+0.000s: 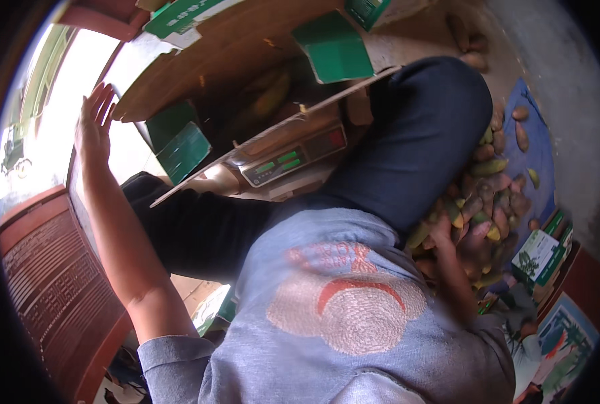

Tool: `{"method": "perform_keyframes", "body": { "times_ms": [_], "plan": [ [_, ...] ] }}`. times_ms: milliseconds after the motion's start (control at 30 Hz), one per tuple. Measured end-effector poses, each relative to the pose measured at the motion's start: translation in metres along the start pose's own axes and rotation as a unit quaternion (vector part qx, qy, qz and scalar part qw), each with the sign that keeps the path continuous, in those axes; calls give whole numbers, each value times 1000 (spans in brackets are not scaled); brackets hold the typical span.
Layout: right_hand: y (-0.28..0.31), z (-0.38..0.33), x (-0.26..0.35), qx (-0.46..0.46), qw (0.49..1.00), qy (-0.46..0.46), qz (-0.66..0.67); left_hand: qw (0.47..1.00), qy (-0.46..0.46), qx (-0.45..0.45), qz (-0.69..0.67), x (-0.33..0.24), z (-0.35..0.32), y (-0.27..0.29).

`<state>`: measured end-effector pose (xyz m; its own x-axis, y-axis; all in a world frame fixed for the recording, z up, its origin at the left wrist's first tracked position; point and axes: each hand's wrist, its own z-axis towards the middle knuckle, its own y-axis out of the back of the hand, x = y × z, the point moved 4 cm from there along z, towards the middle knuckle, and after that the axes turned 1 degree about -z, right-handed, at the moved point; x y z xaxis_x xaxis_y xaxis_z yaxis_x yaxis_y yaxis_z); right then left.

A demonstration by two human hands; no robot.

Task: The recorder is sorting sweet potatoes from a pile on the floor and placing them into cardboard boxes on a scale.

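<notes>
My left hand point(92, 128) is raised at the left end of an open cardboard box point(179, 81), its fingers stretched out and holding nothing. Inside the shadowed box lie some yellow-green oblong fruits point(269, 97). A scale point(276, 165) with lit green displays shows just below the box's near edge. To the right, my right hand point(440, 230) reaches down into a loose pile of oblong fruits point(478, 209), green, yellow and pinkish brown. Its fingers are mostly hidden among them, so I cannot tell whether it grips one.
Green flaps point(333, 50) stand out from the box. My bent leg point(428, 121) lies between box and pile. A blue sheet point(539, 155) spreads under the pile, with a green and white carton point(539, 252) near it. At left stands a reddish-brown wooden panel point(57, 269).
</notes>
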<state>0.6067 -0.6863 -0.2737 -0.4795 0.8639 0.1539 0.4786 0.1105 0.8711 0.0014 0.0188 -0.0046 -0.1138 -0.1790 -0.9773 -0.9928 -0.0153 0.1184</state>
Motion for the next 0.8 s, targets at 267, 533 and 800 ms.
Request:
{"method": "perform_keyframes", "body": {
  "times_ms": [267,533,800],
  "plan": [
    [343,70,150,-342,908,171,172,975,-139,144,96,-34,-18,-26],
    [455,-25,444,-184,779,425,423,922,-200,244,224,-42,-43,-59],
    [259,-70,652,52,782,542,304,908,-208,240,275,-40,-47,-59]
  ]
}}
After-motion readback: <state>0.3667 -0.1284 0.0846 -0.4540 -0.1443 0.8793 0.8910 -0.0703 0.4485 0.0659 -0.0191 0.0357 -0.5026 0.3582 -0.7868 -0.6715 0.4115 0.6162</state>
